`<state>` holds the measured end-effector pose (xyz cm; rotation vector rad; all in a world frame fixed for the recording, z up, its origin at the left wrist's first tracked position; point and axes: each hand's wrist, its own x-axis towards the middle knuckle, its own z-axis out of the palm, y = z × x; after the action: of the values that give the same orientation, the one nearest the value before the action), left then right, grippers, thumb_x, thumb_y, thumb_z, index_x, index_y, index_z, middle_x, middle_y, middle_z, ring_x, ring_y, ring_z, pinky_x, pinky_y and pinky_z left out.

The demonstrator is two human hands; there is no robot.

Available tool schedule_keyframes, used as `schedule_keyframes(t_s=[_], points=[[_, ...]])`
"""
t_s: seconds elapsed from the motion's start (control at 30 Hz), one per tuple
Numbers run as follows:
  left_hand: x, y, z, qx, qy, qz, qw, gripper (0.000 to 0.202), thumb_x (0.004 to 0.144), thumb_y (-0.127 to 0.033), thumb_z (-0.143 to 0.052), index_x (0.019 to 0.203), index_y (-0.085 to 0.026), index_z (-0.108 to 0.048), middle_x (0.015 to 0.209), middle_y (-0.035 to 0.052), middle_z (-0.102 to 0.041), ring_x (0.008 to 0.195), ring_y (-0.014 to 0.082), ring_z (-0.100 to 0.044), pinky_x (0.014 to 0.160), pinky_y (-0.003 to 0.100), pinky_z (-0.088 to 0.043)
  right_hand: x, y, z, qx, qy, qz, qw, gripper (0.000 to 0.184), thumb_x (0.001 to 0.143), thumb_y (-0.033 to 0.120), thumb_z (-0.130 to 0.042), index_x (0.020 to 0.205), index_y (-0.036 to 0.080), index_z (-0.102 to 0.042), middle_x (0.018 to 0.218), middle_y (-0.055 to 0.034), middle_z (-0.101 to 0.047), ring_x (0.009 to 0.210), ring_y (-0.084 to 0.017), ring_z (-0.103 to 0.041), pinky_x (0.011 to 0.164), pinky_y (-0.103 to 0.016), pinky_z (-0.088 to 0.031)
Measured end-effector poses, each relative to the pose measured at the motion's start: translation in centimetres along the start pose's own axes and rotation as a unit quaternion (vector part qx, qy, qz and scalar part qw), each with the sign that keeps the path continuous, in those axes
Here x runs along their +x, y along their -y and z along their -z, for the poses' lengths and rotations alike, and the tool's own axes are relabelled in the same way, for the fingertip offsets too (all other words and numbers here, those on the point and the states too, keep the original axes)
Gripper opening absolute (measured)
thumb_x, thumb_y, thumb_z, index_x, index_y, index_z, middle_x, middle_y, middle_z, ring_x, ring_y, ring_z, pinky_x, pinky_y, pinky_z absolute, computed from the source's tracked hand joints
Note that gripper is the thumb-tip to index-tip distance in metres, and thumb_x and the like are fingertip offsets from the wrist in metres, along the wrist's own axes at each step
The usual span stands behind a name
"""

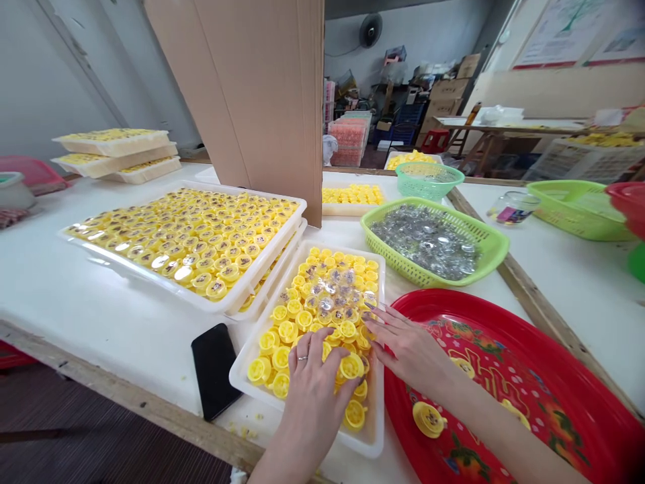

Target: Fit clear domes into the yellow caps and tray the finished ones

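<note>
My left hand (316,380) reaches over the near part of a white tray (370,433) full of small round yellow plastic pieces. Its thumb and index finger sit on opposite sides of one yellow plastic piece (351,366), while the other fingers bend over the pile. My right hand (410,346) lies across the tray's right edge, fingers stretched out over the pieces. Clear discs (335,289) with small printed pictures cover the pieces in the middle of the tray. Beneath my right forearm is a red patterned tray (504,323), with a few yellow pieces (428,420) on it.
Left stands a big stacked tray (226,306) of finished-looking yellow pieces, with a black phone (216,370) nearer me. A green basket (484,259) holds clear discs. Behind are a cardboard sheet (272,101), a mint basket (428,176) and a clear jar (514,207).
</note>
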<state>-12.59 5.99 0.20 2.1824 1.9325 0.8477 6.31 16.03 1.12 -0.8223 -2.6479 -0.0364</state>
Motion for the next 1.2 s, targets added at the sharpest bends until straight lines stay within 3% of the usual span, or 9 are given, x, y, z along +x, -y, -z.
schedule_keyframes(t_s=[0.2,0.27,0.37,0.43,0.5,0.6,0.8,1.13,1.2], points=[[0.4,-1.1,1.3,-0.146,0.021,0.010,0.989,0.021,0.086,-0.016,-0.062,0.106,-0.023,-0.058,0.115,0.0067,-0.066,0.106,0.0260,-0.059,0.092,0.046,-0.043,-0.8,0.4,1.0,0.230,-0.084,-0.153,0.957,0.025,0.092,0.024,-0.053,0.108,0.021,-0.072,0.113,-0.0100,-0.073,0.112,-0.026,-0.065,0.100,-0.047,-0.051],[0.6,-1.4,1.5,-0.216,0.034,0.017,0.976,0.020,0.087,-0.017,-0.061,0.106,-0.023,-0.058,0.106,0.0054,-0.068,0.100,0.0231,-0.062,0.089,0.041,-0.046,-0.9,1.3,2.2,0.379,-0.129,-0.262,0.878,0.020,0.088,0.036,-0.063,0.100,0.024,-0.074,0.103,-0.0072,-0.074,0.097,-0.023,-0.069,0.086,-0.038,-0.058],[0.7,-2.0,1.2,-0.297,0.046,0.036,0.953,0.016,0.087,-0.024,-0.065,0.102,-0.022,-0.061,0.098,0.0041,-0.067,0.094,0.0209,-0.063,0.084,0.034,-0.049,-1.3,3.1,3.8,0.602,-0.131,-0.410,0.673,0.026,0.075,0.043,-0.077,0.090,0.022,-0.074,0.069,0.0003,-0.066,0.054,-0.009,-0.058,0.045,-0.018,-0.048],[0.8,-2.4,1.0,-0.326,0.049,0.043,0.943,0.015,0.085,-0.027,-0.068,0.099,-0.022,-0.064,0.097,0.0037,-0.067,0.093,0.0199,-0.063,0.083,0.032,-0.049,-2.0,4.1,4.3,0.695,-0.103,-0.459,0.543,0.027,0.071,0.039,-0.082,0.086,0.020,-0.070,0.059,0.0040,-0.060,0.044,-0.005,-0.049,0.038,-0.013,-0.039],[0.8,-2.9,0.8,-0.339,0.058,0.051,0.938,0.019,0.083,-0.026,-0.070,0.101,-0.022,-0.066,0.097,0.0034,-0.068,0.090,0.0190,-0.063,0.082,0.030,-0.049,-2.8,4.7,4.3,0.748,-0.083,-0.456,0.476,0.027,0.071,0.037,-0.083,0.081,0.019,-0.066,0.060,0.0033,-0.062,0.046,-0.005,-0.051,0.041,-0.013,-0.042],[0.9,-3.4,0.7,-0.358,0.095,0.063,0.927,0.023,0.082,-0.025,-0.072,0.104,-0.022,-0.070,0.090,0.0014,-0.071,0.075,0.0161,-0.061,0.073,0.027,-0.049,-4.1,5.0,4.0,0.788,-0.057,-0.423,0.444,0.023,0.076,0.035,-0.079,0.084,0.020,-0.064,0.060,0.0031,-0.062,0.046,-0.006,-0.052,0.041,-0.014,-0.041],[0.9,-3.9,1.1,-0.393,0.119,0.058,0.910,0.018,0.086,-0.028,-0.068,0.102,-0.022,-0.072,0.091,0.0028,-0.072,0.075,0.0163,-0.060,0.069,0.025,-0.047,-4.9,5.6,3.5,0.766,-0.053,-0.448,0.458,0.025,0.074,0.036,-0.081,0.079,0.019,-0.063,0.062,0.0043,-0.057,0.051,-0.005,-0.049,0.048,-0.015,-0.042],[0.1,-4.0,1.2,-0.367,0.163,0.013,0.916,0.019,0.084,-0.020,-0.069,0.103,-0.022,-0.069,0.093,0.0026,-0.068,0.089,0.0188,-0.061,0.079,0.026,-0.046,-5.3,4.7,5.3,0.570,0.067,-0.315,0.756,0.021,0.090,0.043,-0.061,0.089,0.023,-0.054,0.079,0.0030,-0.055,0.069,-0.012,-0.052,0.061,-0.023,-0.044],[0.2,-4.0,1.3,-0.355,0.178,0.020,0.918,0.020,0.082,-0.018,-0.072,0.101,-0.022,-0.070,0.091,0.0022,-0.067,0.086,0.0185,-0.061,0.075,0.025,-0.046,-5.4,4.4,5.6,0.528,0.095,-0.315,0.783,0.025,0.090,0.043,-0.061,0.081,0.022,-0.053,0.072,0.0044,-0.051,0.064,-0.011,-0.046,0.057,-0.022,-0.039]])
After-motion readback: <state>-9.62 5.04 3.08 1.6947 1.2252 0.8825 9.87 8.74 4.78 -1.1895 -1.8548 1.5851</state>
